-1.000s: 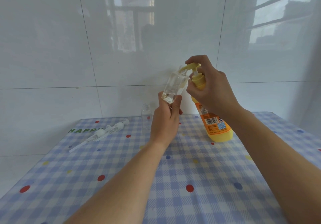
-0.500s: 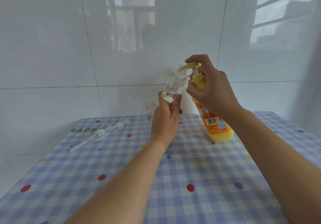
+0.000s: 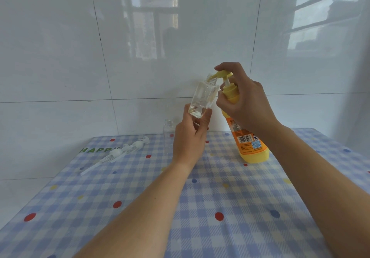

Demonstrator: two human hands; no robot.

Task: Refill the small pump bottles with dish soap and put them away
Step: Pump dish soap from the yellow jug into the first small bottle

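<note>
small bottle (image 3: pixel 202 99): clear, square-sided, cap off; held up above the table, tilted with its neck toward 1 o'clock. A little clear liquid sits at its low end.
left hand (image 3: pixel 191 137): grips the small bottle's base, thumb on one side, fingers curled round the other.
pump head (image 3: pixel 222 74): yellow; nozzle points to 9 o'clock, tip right at the small bottle's open mouth.
dish soap bottle (image 3: pixel 249 145): orange-yellow, barcode label facing the camera; base on the table at 3 o'clock of the left hand, top leaning toward 11 o'clock.
right hand (image 3: pixel 244 101): wrapped round the dish soap bottle's neck, index finger hooked over the pump head.
second small bottle (image 3: pixel 168 129): clear, open neck, upright on the table at 10 o'clock of the left hand, partly hidden by it.
pump tops (image 3: pixel 137 145): two, white, dip tubes attached; lying side by side at 9 o'clock of the left hand, well apart from it.
table (image 3: pixel 200 207): blue-white check cloth, coloured dots, green "HAPP" lettering at the back left.
wall (image 3: pixel 80 47): glossy white tiles at 12 o'clock.
</note>
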